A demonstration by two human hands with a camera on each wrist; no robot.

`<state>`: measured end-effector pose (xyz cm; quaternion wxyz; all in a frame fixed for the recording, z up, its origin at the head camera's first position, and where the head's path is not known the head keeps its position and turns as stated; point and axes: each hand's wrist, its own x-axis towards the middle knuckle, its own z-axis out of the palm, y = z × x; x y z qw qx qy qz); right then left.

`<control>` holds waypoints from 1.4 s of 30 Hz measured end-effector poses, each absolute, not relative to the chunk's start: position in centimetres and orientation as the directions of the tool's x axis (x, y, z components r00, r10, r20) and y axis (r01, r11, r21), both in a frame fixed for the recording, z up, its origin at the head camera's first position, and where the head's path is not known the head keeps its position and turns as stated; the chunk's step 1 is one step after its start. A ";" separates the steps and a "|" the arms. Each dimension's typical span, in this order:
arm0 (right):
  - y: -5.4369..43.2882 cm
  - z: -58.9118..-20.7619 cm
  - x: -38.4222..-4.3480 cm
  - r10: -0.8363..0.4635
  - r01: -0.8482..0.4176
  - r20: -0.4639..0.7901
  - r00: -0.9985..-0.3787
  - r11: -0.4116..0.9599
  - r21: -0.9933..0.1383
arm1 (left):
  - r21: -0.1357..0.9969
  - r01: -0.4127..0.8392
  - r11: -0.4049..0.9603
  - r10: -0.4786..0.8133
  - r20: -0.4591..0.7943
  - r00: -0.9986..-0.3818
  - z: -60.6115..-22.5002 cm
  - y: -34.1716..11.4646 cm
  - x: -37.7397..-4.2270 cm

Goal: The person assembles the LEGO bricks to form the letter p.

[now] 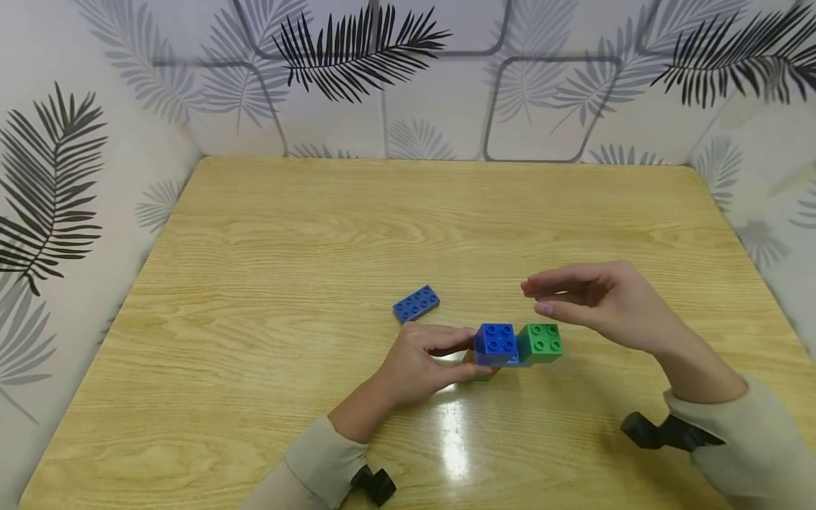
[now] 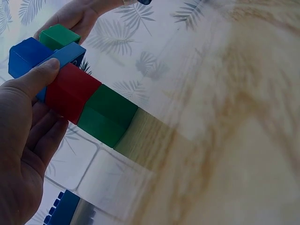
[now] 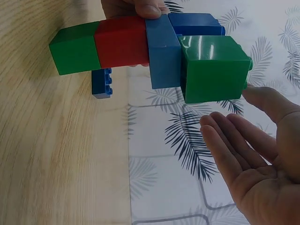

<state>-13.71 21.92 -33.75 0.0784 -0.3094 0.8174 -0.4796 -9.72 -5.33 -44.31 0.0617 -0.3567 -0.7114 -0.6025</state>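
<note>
My left hand (image 1: 417,363) grips a small tower of toy building bricks, its thumb on one side and fingers on the other, around the red brick (image 2: 72,91) and the blue crosspiece (image 3: 164,56). At the tower's foot is a green brick (image 2: 108,115), which appears to stand on the tabletop. On top of the crosspiece sit a blue brick (image 1: 497,343) and, to its right, another green brick (image 1: 540,343). My right hand (image 1: 593,301) hovers just right of and beyond that upper green brick, holding nothing, with thumb and fingers apart.
A low blue brick with studs (image 1: 416,304) lies on the wooden table (image 1: 287,283), just beyond my left hand. Leaf-patterned covering (image 1: 433,106) borders the table at the back and sides.
</note>
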 end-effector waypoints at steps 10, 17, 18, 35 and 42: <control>21.8 -35.5 -15.1 -0.582 -0.375 0.097 -0.807 0.379 -0.846 | 0.793 0.607 0.049 0.453 0.524 -0.722 -44.2 -5.2 -10.1; 21.2 -36.8 -16.1 -0.622 -0.357 0.069 -0.780 0.352 -0.865 | 0.772 0.633 0.059 0.464 0.540 -0.702 -44.3 -5.1 -10.3; 21.0 -37.0 -16.3 -0.626 -0.353 0.063 -0.777 0.351 -0.867 | 0.773 0.631 0.059 0.465 0.538 -0.703 -44.3 -5.1 -10.3; 18.5 -39.6 -18.6 -0.665 -0.274 -0.043 -0.746 0.364 -0.890 | 0.798 0.601 0.046 0.446 0.522 -0.727 -44.4 -5.4 -10.0; 17.2 -40.4 -19.1 -0.664 -0.286 -0.049 -0.746 0.387 -0.877 | 0.790 0.611 0.052 0.448 0.529 -0.721 -44.5 -5.5 -10.0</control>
